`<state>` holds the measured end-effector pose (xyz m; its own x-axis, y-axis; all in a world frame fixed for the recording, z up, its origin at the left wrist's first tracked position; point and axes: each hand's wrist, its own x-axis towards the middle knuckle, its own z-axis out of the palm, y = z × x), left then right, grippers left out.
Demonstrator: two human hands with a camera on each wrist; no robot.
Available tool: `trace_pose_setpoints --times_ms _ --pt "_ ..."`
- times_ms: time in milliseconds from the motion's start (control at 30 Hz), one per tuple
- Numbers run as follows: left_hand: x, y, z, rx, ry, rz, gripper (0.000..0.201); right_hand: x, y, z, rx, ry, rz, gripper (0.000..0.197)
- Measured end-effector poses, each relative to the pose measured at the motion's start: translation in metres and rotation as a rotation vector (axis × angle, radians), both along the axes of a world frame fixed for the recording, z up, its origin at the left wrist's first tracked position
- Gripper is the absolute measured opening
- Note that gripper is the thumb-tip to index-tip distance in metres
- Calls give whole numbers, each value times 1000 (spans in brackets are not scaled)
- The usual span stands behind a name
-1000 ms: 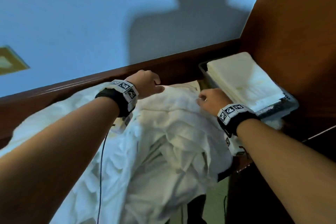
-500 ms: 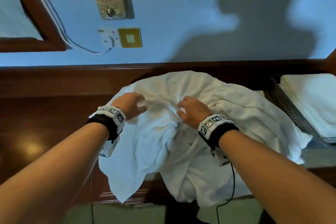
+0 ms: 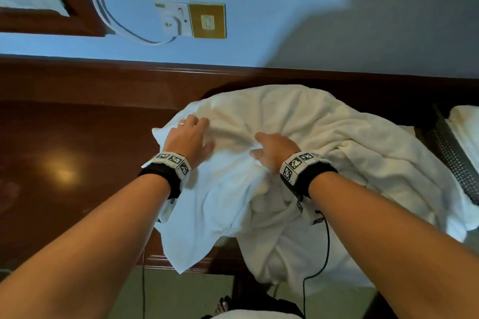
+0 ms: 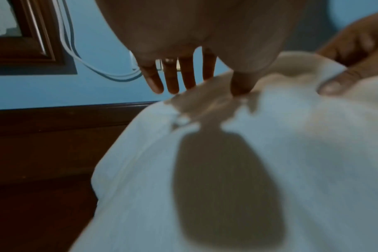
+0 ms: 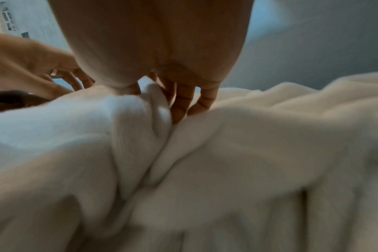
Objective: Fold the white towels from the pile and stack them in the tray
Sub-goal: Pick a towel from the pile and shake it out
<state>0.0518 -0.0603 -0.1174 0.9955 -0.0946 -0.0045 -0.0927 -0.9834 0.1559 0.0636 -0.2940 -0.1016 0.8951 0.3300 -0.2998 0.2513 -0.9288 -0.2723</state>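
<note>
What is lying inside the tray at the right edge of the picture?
Folded white towels lie stacked inside the tray, rising above its dark mesh wall. How many there are, and the tray's bottom, cannot be seen: the stack covers it and the frame cuts it off.

Your left hand (image 3: 188, 138) lies on the pile of white towels (image 3: 298, 163) at its left edge, fingers fairly straight, ring showing. Your right hand (image 3: 272, 153) sits on a bunched fold mid-pile, fingers bent into the cloth. The pile covers the dark tabletop (image 3: 77, 163) and drapes over its near edge. Far right: mesh tray (image 3: 452, 153) holding folded towels (image 3: 465, 122).
</note>
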Motion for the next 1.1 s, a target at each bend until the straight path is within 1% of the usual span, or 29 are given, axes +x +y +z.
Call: trace_pose_setpoints --times_ms 100,133,167,233,300,367,400,467,567,633,667,733,800,867,933,1000,1067,1100 --pt "-26 3 -12 -169 -198 -8 64 19 13 26 97 -109 59 23" --pt "-34 2 -15 -212 -226 -10 69 26 20 38 128 -140 75 20" --pt "-42 2 -18 -222 -227 -4 74 33 28 50 159 -170 85 20" --pt "-51 3 -23 -150 -164 50 78 46 42 77 221 -215 83 18" --pt "-52 9 -23 -121 -7 192 68 57 51 99 249 -265 73 20" --pt "-48 22 -15 -185 74 305 51 64 56 118 246 -302 59 24" --pt "-46 29 -7 -203 69 321 43 66 55 126 234 -329 40 28" --pt "-41 48 15 -242 -13 328 35 69 54 141 198 -397 -24 34" --pt "-26 82 70 -459 -160 324 26 66 53 156 155 -506 -137 33" --pt "-12 105 112 -562 -243 280 23 50 64 157 156 -628 -130 30" --pt "-8 116 132 -594 -275 247 27 38 75 154 168 -710 -68 34" --pt "-3 136 166 -632 -290 148 38 6 105 145 184 -816 134 54" --pt "-6 154 190 -618 -258 12 41 -27 140 134 152 -852 310 68" --pt "-15 169 209 -555 -206 -83 44 -58 176 124 89 -922 432 71" --pt "-23 179 224 -534 -197 -160 51 -81 207 114 27 -999 508 76" --pt "-34 195 239 -552 -210 -233 54 -99 237 104 -93 -1075 502 85" --pt "-41 207 251 -541 -199 -290 53 -108 258 99 -191 -1126 398 98" --pt "-45 212 256 -534 -192 -314 52 -110 266 101 -191 -1155 337 102"
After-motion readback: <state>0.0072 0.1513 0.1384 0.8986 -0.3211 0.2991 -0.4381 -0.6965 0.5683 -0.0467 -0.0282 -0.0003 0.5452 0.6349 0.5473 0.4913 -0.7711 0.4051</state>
